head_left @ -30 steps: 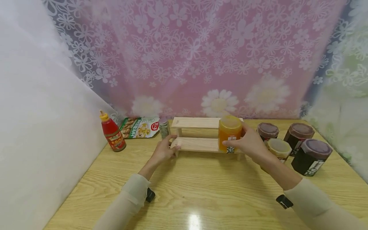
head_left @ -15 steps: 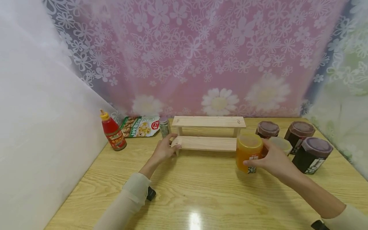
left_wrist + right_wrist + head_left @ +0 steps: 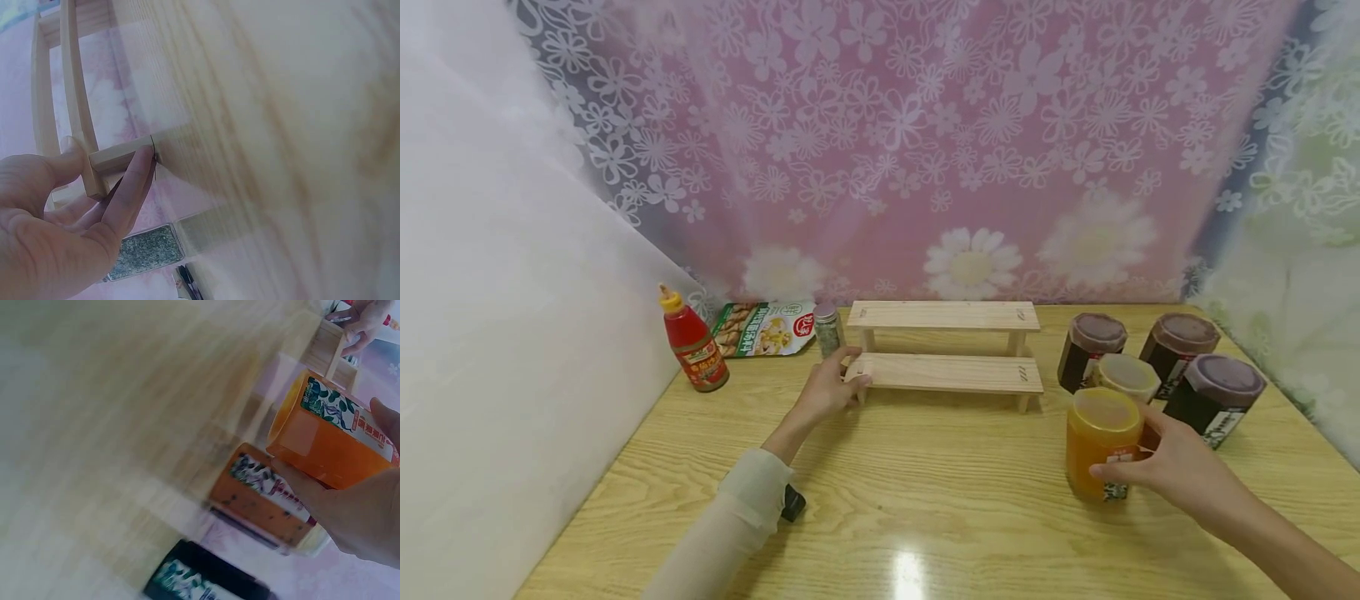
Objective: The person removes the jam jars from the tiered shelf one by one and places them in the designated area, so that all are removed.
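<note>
My left hand (image 3: 827,387) holds the left end of a two-tier wooden rack (image 3: 951,372). In the left wrist view its thumb lies on the board (image 3: 78,94) and its fingers reach round to the leg (image 3: 125,153). My right hand (image 3: 1183,467) grips an orange-filled jar (image 3: 1086,454) with a yellow lid, thumb in front and fingers at the far side. Upright in the head view, this jar is right of the rack, before a pale-lidded jar (image 3: 1123,375). Whether its base touches the table cannot be told.
Dark jars stand at the right, among them a purple-lidded jar (image 3: 1217,396) and a brown-lidded jar (image 3: 1093,350). Left of the rack are a small spice bottle (image 3: 827,329), a flat food packet (image 3: 767,329) and a red sauce bottle (image 3: 696,350). A floral curtain (image 3: 880,150) hangs behind.
My right hand has carried the orange jar off the rack's lower tier, rightward and toward me, to the front of the other jars. My left hand has stayed on the rack.
</note>
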Demonstrator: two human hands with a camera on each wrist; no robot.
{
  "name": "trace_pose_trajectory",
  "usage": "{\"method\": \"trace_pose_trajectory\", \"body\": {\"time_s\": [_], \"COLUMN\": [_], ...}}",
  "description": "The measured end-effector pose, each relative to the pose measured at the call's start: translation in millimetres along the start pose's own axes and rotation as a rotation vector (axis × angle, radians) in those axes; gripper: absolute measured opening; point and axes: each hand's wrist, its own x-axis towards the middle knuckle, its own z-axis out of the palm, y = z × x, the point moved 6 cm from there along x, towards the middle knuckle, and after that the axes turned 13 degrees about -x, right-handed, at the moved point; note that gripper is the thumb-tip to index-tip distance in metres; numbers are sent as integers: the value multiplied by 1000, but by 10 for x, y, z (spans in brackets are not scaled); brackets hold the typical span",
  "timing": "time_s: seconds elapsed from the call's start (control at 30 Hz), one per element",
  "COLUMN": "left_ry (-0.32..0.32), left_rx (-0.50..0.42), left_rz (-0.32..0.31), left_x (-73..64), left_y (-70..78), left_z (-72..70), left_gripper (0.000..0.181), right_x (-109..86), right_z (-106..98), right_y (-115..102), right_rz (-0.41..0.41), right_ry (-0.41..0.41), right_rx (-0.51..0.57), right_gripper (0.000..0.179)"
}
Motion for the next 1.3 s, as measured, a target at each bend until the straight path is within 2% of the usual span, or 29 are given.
{"method": "trace_pose_trajectory", "body": {"time_s": [0.3, 0.67, 1.03, 1.3], "left_ry": [3, -4, -4, -4], "left_rx": [6, -6, -2, -11], "left_rz": [12, -2, -12, -12], "left_x": [5, 14, 16, 18], "left_y": [0, -13, 5, -9], "left_z": [4, 7, -3, -5], "left_gripper": [55, 55, 55, 55], "right_x": [-111, -200, -191, -136], "right_z": [-72, -197, -316, -336], "right_y": [281, 520, 838, 945], "right_rz": [16, 77, 128, 138], "right_ry": [11, 19, 75, 57], "right_rx": [-34, -67, -81, -42], "right_gripper": [91, 93, 95, 101]}}
